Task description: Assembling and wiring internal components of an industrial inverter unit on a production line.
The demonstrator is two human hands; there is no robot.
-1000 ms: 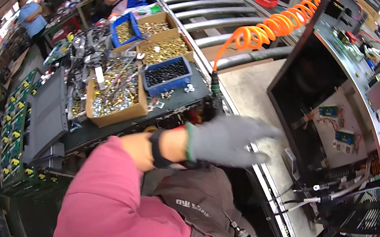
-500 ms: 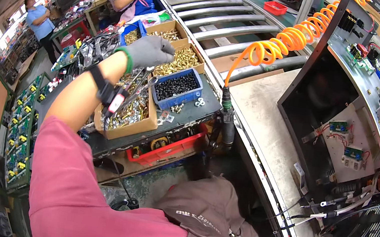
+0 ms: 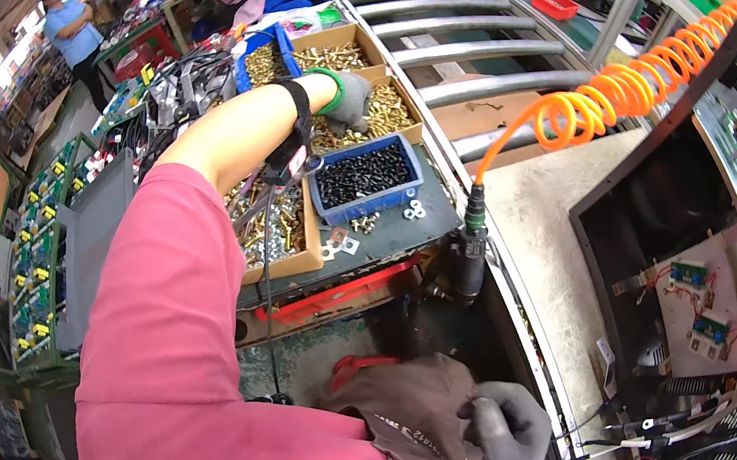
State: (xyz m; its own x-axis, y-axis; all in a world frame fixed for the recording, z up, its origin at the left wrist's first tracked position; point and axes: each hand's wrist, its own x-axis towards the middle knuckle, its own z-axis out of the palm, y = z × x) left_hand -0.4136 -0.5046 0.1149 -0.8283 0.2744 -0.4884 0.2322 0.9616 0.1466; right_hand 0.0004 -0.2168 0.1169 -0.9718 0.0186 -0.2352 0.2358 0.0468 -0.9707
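My left hand (image 3: 349,100), in a grey glove with a green cuff, reaches down into a cardboard box of brass bolts (image 3: 391,112). Its fingers are curled together among the bolts, and their tips are hidden. Beside it stands a blue bin (image 3: 353,216) of black screws. At the lower right, my right hand (image 3: 516,445), also gloved in grey, is held closed against the brown apron (image 3: 418,398). What lies in its fingers, if anything, is hidden; a bit of metal shows below them.
A power screwdriver (image 3: 467,265) hangs from an orange coiled hose (image 3: 572,108). On the right, an open metal cabinet (image 3: 647,269) with wiring stands on the line beside rollers (image 3: 480,43). Nearer are another box of mixed hardware (image 3: 309,257) and a red tray (image 3: 340,292). Two people are farther off.
My left hand has lowered from above the boxes into the brass bolts. My right hand has come into view at the lower right, where a metal tool showed before. The view has shifted slightly.
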